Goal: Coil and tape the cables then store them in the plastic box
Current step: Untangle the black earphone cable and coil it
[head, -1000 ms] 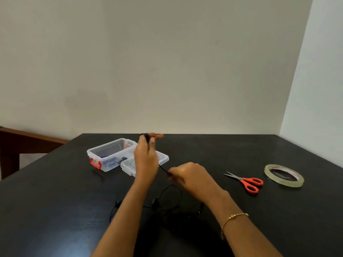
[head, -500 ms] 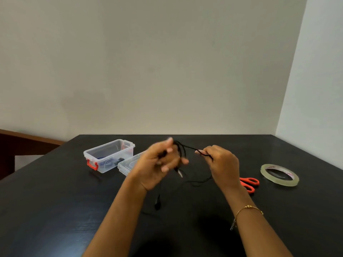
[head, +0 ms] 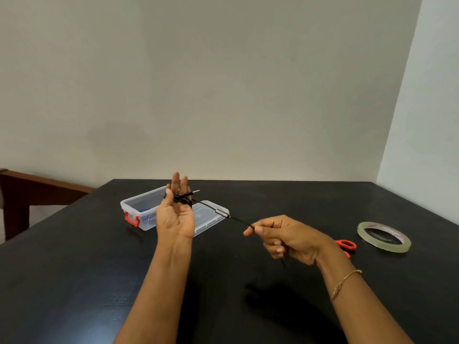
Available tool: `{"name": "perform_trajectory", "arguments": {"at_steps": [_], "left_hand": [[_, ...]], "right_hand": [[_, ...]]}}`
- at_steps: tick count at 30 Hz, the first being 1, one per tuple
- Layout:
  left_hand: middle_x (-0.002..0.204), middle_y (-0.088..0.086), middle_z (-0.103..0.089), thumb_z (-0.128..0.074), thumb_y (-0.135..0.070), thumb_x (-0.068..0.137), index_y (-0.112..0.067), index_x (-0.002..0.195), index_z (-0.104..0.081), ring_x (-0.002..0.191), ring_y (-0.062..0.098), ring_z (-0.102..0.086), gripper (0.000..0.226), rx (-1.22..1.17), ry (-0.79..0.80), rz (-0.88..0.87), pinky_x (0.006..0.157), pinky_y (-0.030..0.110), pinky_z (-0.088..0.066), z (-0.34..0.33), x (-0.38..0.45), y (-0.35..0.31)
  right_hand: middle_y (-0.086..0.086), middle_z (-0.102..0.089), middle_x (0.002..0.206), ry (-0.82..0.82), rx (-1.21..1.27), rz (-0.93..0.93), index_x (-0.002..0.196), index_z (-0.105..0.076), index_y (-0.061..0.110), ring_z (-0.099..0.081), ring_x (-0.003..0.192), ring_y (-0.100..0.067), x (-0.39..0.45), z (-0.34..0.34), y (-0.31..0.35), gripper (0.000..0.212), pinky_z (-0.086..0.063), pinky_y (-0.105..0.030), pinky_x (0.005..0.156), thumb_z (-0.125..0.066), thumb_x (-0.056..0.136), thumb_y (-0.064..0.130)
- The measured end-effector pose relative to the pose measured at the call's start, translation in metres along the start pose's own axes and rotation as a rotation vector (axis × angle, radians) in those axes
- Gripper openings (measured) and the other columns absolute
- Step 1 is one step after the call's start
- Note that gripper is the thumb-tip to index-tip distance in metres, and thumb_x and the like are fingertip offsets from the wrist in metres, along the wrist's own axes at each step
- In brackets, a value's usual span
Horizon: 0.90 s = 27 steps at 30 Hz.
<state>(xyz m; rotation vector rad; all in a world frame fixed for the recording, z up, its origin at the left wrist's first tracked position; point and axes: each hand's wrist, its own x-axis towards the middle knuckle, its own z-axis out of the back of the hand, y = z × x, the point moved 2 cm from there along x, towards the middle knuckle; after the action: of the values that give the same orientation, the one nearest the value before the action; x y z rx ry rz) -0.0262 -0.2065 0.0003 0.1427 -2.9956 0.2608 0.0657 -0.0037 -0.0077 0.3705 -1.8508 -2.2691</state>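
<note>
The right hand (head: 288,235) pinches the thin black cable (head: 237,218) between thumb and forefinger, the other fingers curled under, a short tail hanging below the fist. From that pinch the cable runs taut, up and to the left, past a small inline capsule to the left hand (head: 176,212). That hand stands upright, palm toward the person, fingers straight and together; several turns of cable already cross them, the metal plug poking out to the right. The next wrap, I'd guess, means carrying the free end leftward around those fingers. Behind sit the clear plastic box with red latch (head: 139,209) and its lid (head: 211,216). The tape roll (head: 383,236) and red-handled scissors (head: 346,245) lie to the right on the black table (head: 74,269).
</note>
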Motion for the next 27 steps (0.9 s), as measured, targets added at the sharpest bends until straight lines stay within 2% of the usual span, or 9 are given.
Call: {"name": "perform_trajectory", "arguments": {"at_steps": [4, 6, 8, 12, 15, 18, 20, 23, 27], "left_hand": [[0.115, 0.012, -0.061, -0.034, -0.012, 0.1, -0.012, 0.09, -0.049, 0.114, 0.019, -0.056, 0.018, 0.451, -0.056, -0.138, 0.108, 0.029, -0.035, -0.006, -0.007, 0.012], [0.109, 0.005, -0.061, -0.04, -0.025, 0.098, -0.01, 0.097, -0.055, 0.103, 0.011, -0.054, 0.021, 0.984, 0.033, -0.314, 0.094, 0.024, -0.038, -0.007, -0.016, 0.017], [0.094, 0.0, -0.06, -0.048, -0.042, 0.091, -0.008, 0.097, -0.056, 0.086, 0.009, -0.052, 0.035, 1.482, 0.281, -0.452, 0.079, 0.025, -0.04, -0.002, -0.023, 0.025], [0.066, -0.004, -0.054, -0.058, -0.057, 0.079, -0.011, 0.08, -0.051, 0.061, 0.007, -0.051, 0.047, 1.991, 0.727, -0.26, 0.056, 0.02, -0.036, 0.001, -0.036, 0.045], [0.052, -0.002, -0.058, -0.053, -0.037, 0.09, -0.009, 0.073, -0.051, 0.047, 0.004, -0.056, 0.033, 1.823, 0.822, 0.124, 0.063, 0.026, -0.048, -0.005, -0.046, 0.054], [0.035, -0.006, -0.041, -0.046, -0.024, 0.095, -0.01, 0.067, -0.051, 0.038, 0.01, -0.052, 0.032, 1.352, 0.846, 0.498, 0.09, 0.039, -0.052, -0.012, -0.054, 0.053], [0.035, -0.008, -0.034, -0.048, -0.023, 0.091, -0.012, 0.065, -0.053, 0.034, 0.008, -0.044, 0.029, 1.022, 0.858, 0.65, 0.087, 0.035, -0.054, -0.017, -0.059, 0.05], [0.037, -0.009, -0.037, -0.065, -0.026, 0.079, -0.015, 0.063, -0.059, 0.035, 0.008, -0.042, 0.021, 0.602, 0.787, 0.644, 0.08, 0.029, -0.055, -0.023, -0.058, 0.044], [0.043, -0.004, -0.045, -0.052, -0.017, 0.08, -0.01, 0.065, -0.064, 0.046, 0.011, -0.055, 0.021, 0.304, 0.465, 0.357, 0.078, 0.031, -0.057, -0.027, -0.04, 0.032]], "right_hand": [[0.006, -0.039, 0.052, 0.058, -0.245, 0.004, 0.096, -0.07, 0.016, -0.029, 0.044, -0.004, -0.005, -0.004, 0.009, 0.019, -0.027, -0.016, 0.045, -0.052, 0.092, 0.009], [0.011, -0.05, 0.057, -0.068, -0.332, 0.132, 0.094, -0.071, 0.016, -0.042, 0.046, -0.002, -0.006, -0.007, 0.018, 0.02, -0.031, -0.011, 0.047, -0.053, 0.091, 0.006], [0.021, -0.059, 0.058, -0.229, -0.35, 0.267, 0.096, -0.07, 0.012, -0.052, 0.054, 0.01, -0.007, -0.006, 0.025, 0.021, -0.038, -0.006, 0.051, -0.051, 0.092, 0.004], [0.016, -0.048, 0.048, -0.453, -0.222, 0.413, 0.091, -0.07, 0.011, -0.039, 0.051, -0.001, -0.009, 0.008, 0.026, 0.029, -0.034, -0.015, 0.056, -0.043, 0.093, 0.002], [0.011, -0.038, 0.044, -0.604, -0.117, 0.411, 0.082, -0.068, 0.012, -0.032, 0.05, -0.006, -0.006, 0.019, 0.021, 0.034, -0.032, -0.023, 0.056, -0.038, 0.094, 0.001], [0.005, -0.033, 0.048, -0.665, -0.034, 0.401, 0.08, -0.067, 0.012, -0.029, 0.048, -0.007, -0.005, 0.023, 0.018, 0.035, -0.031, -0.02, 0.048, -0.037, 0.094, 0.0], [0.002, -0.033, 0.05, -0.63, -0.042, 0.383, 0.08, -0.066, 0.012, -0.028, 0.048, -0.008, -0.001, 0.022, 0.015, 0.034, -0.027, -0.019, 0.044, -0.037, 0.093, 0.0], [0.004, -0.038, 0.053, -0.5, -0.238, 0.354, 0.083, -0.064, 0.019, -0.033, 0.045, -0.005, 0.009, 0.011, 0.009, 0.031, -0.027, -0.018, 0.044, -0.039, 0.096, 0.006], [0.011, -0.044, 0.057, -0.323, -0.704, 0.265, 0.096, -0.066, 0.015, -0.041, 0.048, 0.0, 0.022, -0.005, -0.004, 0.027, -0.032, -0.015, 0.052, -0.04, 0.098, 0.023]]}}
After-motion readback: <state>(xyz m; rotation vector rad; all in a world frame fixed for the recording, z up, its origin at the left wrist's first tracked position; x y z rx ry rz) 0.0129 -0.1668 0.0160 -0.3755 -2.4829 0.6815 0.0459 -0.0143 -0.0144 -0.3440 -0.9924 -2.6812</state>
